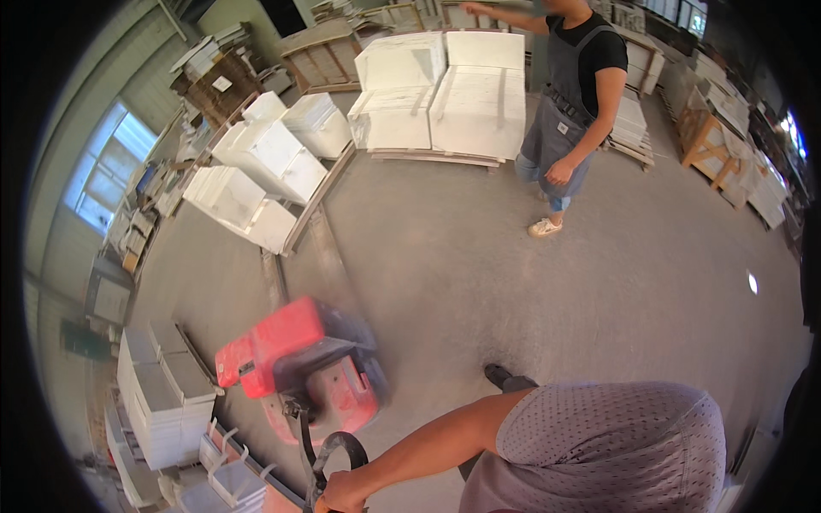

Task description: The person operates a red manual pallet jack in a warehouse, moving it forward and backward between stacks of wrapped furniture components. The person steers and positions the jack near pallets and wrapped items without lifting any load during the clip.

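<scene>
My right hand point(342, 492) is closed around the black looped handle point(345, 445) at the end of a tiller, low in the view. That tiller joins a red and dark grey powered pallet truck point(295, 342), slightly blurred. Its two forks point(323, 235) point away from me toward a wooden pallet point(318, 203). White stone-like slabs and blocks point(272, 158) stand on that pallet. Whether the forks reach beneath it fully, I cannot tell. My right arm stretches leftward from a grey perforated sleeve. My left hand is out of the picture.
A person in a grey apron point(560, 128) stands ahead, one arm stretched left. Behind sits another pallet of large white slabs point(479, 107). Stacked pale slabs point(167, 389) lie close left of the truck. Wooden frames and slabs point(723, 128) line the right side. Concrete floor point(445, 274) lies between.
</scene>
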